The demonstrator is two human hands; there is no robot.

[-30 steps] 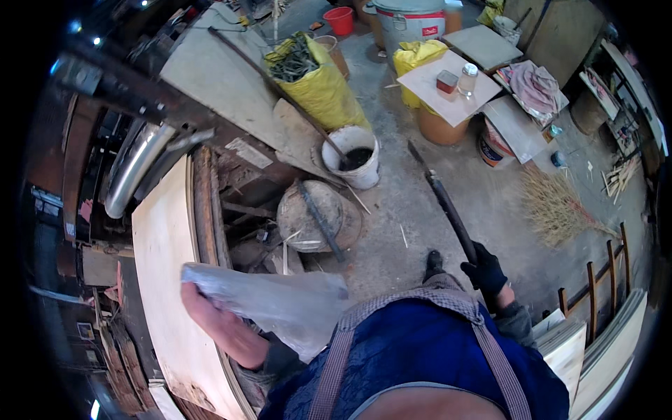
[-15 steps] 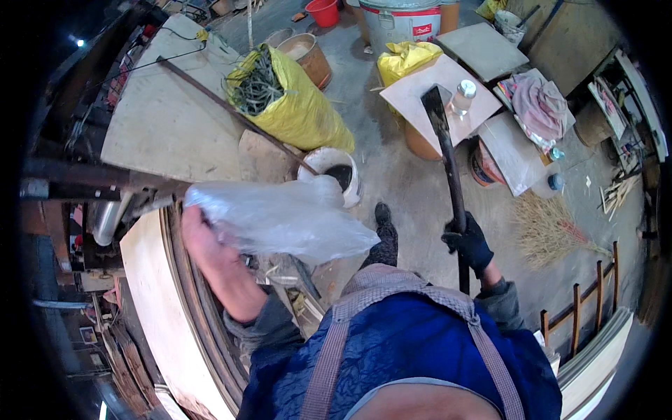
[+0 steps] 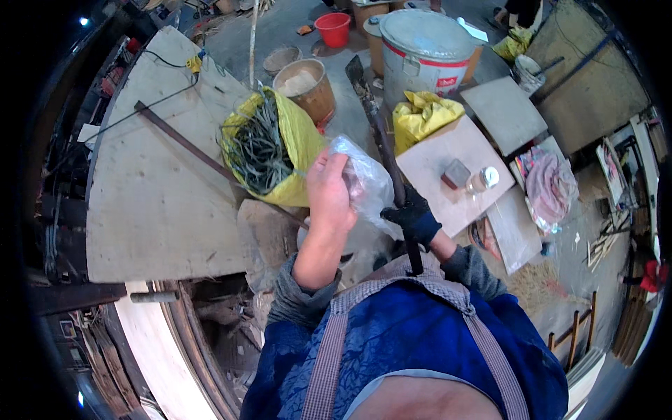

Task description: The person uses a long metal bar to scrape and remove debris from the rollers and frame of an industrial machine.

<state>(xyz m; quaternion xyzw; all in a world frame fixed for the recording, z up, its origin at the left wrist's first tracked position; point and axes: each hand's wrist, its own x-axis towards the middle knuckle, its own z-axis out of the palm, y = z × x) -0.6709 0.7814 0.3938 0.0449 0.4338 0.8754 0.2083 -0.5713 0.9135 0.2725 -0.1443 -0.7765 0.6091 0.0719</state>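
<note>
While gripping the long dark tool (image 3: 380, 133) in the gloved right hand (image 3: 414, 218), wrapped firmly round the shaft, also holding crumpled clear plastic (image 3: 365, 176) in the bare left hand (image 3: 330, 187), right up close to that shaft — tight quarters! Hard to tell from this angle whether touching the glove or just beside it. Likeliest upset from here: a snag of loose plastic on the shaft, or under the glove, for want of room between the hands. Looking thin, so perhaps easily torn if tugged. Out ahead, with the tool's flat far end near the brown bucket (image 3: 318, 101), a possible knock against the rim through one careless turn of the wrist. Over on the right, on the pale board (image 3: 427, 161) serving as a surface, a small box (image 3: 456, 175) and a clear lidded jar (image 3: 483, 180) — exposed to any wide sideways swing. To the left, a yellow sack (image 3: 302, 147) of dark strips (image 3: 259, 150), close enough to the bare hand to catch trailing plastic.
</note>
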